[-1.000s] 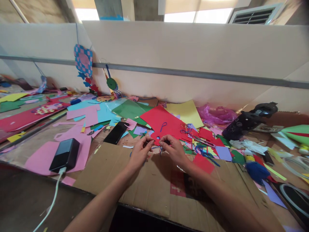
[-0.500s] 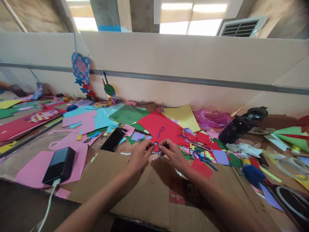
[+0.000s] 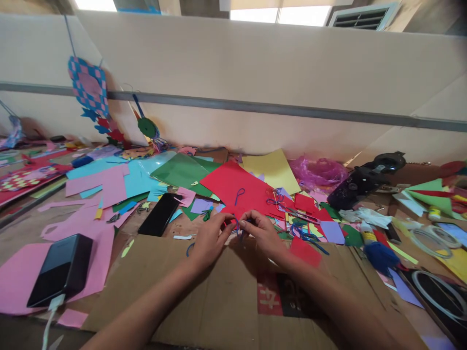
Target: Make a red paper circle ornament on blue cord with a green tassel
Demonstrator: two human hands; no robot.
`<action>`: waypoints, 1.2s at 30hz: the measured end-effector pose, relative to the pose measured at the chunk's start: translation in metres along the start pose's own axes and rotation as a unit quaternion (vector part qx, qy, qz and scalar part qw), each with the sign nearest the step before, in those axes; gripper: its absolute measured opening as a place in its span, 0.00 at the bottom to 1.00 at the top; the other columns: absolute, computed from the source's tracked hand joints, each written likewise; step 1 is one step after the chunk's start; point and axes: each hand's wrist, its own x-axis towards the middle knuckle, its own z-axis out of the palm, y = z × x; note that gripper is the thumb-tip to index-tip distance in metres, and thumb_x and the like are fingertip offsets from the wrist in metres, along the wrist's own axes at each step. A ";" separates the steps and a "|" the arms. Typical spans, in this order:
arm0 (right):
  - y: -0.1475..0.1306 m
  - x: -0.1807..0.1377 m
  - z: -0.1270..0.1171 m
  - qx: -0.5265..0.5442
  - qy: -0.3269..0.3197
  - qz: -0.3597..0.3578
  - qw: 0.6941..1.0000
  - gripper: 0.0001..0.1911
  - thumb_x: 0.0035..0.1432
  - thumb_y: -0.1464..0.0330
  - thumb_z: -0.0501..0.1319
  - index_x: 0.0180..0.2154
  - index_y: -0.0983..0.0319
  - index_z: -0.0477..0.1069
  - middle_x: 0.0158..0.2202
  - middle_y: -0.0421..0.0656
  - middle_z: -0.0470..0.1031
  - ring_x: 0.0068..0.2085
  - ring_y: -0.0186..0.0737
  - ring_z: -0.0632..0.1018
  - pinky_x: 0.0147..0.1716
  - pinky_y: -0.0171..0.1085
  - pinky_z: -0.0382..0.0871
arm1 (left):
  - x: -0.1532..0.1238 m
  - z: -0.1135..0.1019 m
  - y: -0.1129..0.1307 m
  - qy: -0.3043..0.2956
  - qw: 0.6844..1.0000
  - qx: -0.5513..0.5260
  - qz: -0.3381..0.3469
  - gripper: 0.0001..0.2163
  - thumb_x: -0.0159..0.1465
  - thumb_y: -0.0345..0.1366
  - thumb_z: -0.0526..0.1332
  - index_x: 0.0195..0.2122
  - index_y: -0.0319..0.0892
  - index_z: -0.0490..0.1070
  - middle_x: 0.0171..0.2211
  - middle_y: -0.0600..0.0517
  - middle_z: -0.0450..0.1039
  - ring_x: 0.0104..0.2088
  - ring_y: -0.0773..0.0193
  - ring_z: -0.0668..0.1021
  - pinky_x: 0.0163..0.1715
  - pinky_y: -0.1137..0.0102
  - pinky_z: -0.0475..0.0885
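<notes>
The two hands meet over the far edge of a flattened cardboard [image 3: 175,291] sheet that covers the near part of the table [image 3: 22,218]. The left hand [image 3: 209,239] and right hand [image 3: 264,234] face each other, fingertips almost touching, and each pinches a thin blue string [image 3: 238,227] between thumb and forefinger. The string lies right between the two hands: a short stretch shows in the small gap, and a bit of it hangs down toward the cardboard. How the string is knotted or looped inside the fingers cannot be told.

Just beyond the hands lies a red sheet [image 3: 228,182], with a small blue loop [image 3: 239,195] resting on it. Behind the red sheet sit a yellow sheet [image 3: 273,167] and a green sheet [image 3: 180,170]. A dark phone [image 3: 159,221] lies left of the hands, near the cardboard's corner. Farther left, a black power bank [image 3: 60,270] with a white cable rests on a pink sheet [image 3: 18,277].

To the right of the hands there is a heap of red, green and purple scraps with more blue strings [image 3: 306,236] among them. A blue tassel [image 3: 379,255] lies well to the right, and a black tool [image 3: 359,183] sits beside a pink bag [image 3: 319,171]. A woven blue-and-pink piece [image 3: 87,87] hangs on the wall at the left.
</notes>
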 end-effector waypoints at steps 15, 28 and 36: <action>0.010 -0.006 0.005 0.056 -0.007 0.054 0.997 0.21 0.50 0.52 0.69 0.33 0.60 0.67 0.26 0.37 0.71 0.26 0.35 0.74 0.26 0.33 0.68 | -0.008 -0.005 0.000 -0.009 0.997 0.059 0.049 0.09 0.67 0.39 0.57 0.42 0.43 0.75 0.35 0.49 0.78 0.34 0.59 0.76 0.38 0.65 0.67; 0.009 -0.007 0.006 0.007 -0.010 0.028 1.000 0.17 0.52 0.54 0.67 0.33 0.60 0.68 0.25 0.37 0.70 0.25 0.34 0.72 0.23 0.33 0.66 | -0.010 -0.003 0.001 0.009 0.998 0.038 0.041 0.10 0.68 0.37 0.55 0.35 0.43 0.75 0.33 0.49 0.78 0.34 0.60 0.76 0.37 0.67 0.65; -0.003 -0.008 0.003 -0.126 0.007 -0.058 0.990 0.07 0.56 0.62 0.62 0.31 0.59 0.71 0.28 0.39 0.73 0.30 0.37 0.74 0.29 0.34 0.67 | -0.009 -0.001 0.001 -0.010 0.992 -0.115 -0.042 0.10 0.66 0.39 0.57 0.31 0.43 0.74 0.29 0.53 0.76 0.31 0.63 0.75 0.33 0.70 0.65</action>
